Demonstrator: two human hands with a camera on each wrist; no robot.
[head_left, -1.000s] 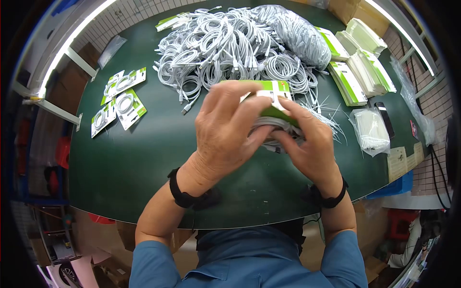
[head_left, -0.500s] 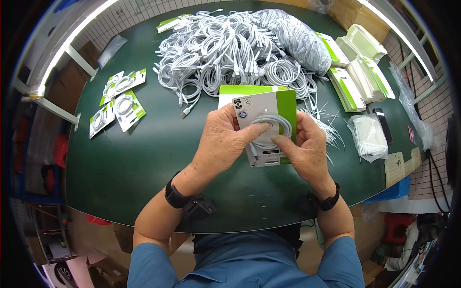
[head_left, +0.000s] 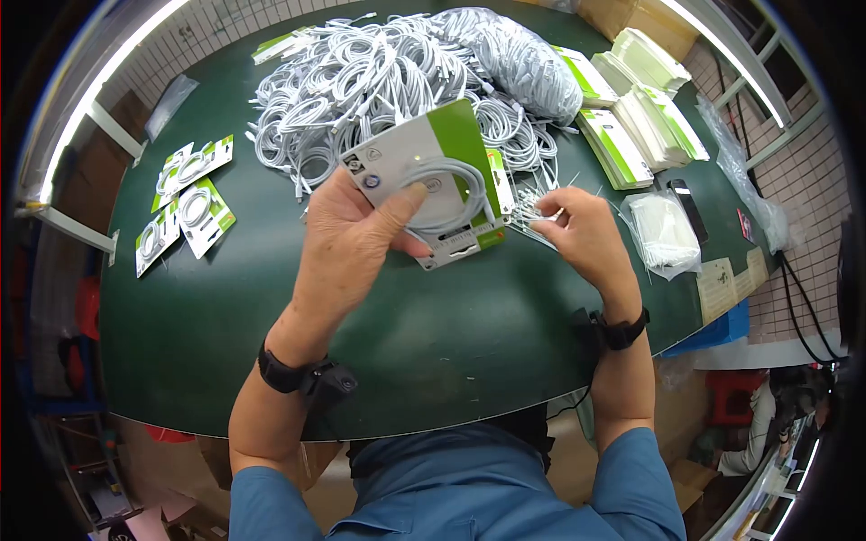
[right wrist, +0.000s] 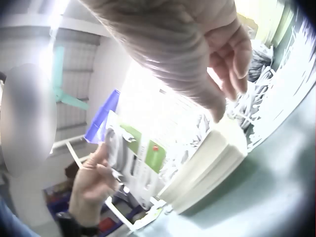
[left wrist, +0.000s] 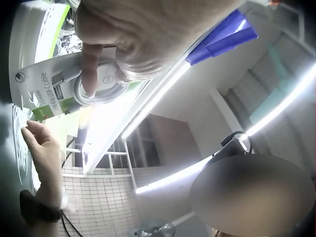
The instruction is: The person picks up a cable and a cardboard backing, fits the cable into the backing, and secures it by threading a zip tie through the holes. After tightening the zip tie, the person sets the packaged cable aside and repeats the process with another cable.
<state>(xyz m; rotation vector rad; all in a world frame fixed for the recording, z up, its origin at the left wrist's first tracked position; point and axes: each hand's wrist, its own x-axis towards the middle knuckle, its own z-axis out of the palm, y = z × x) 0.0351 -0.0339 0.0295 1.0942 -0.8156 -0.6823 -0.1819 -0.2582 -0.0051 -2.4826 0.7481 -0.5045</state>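
Note:
My left hand (head_left: 347, 239) holds up a white-and-green packaging card (head_left: 465, 135) with a coiled white USB cable (head_left: 474, 194) on it, thumb pressed over the coil. The left wrist view shows "USB-A to USB-C cable" printed on the card (left wrist: 29, 84). To the right, my right hand (head_left: 586, 230) is at a loose heap of thin white ties (head_left: 528, 209), fingers bent and thumb close to them. I cannot tell whether a tie is between those fingertips. A stack of cards (right wrist: 207, 168) stands just under the right hand's fingertips in the right wrist view.
A large pile of coiled white cables (head_left: 361, 90) and a clear bag of cables (head_left: 523, 68) lie at the back. Several carded cables (head_left: 194, 207) are at left. Card stacks (head_left: 613, 149), a bag of white ties (head_left: 663, 234) and a black phone-like object (head_left: 687, 209) sit right.
The card, handled by both hands before, is now in the left hand alone, tilted and moved left. My right hand has let go of it and moved right to the loose ties.

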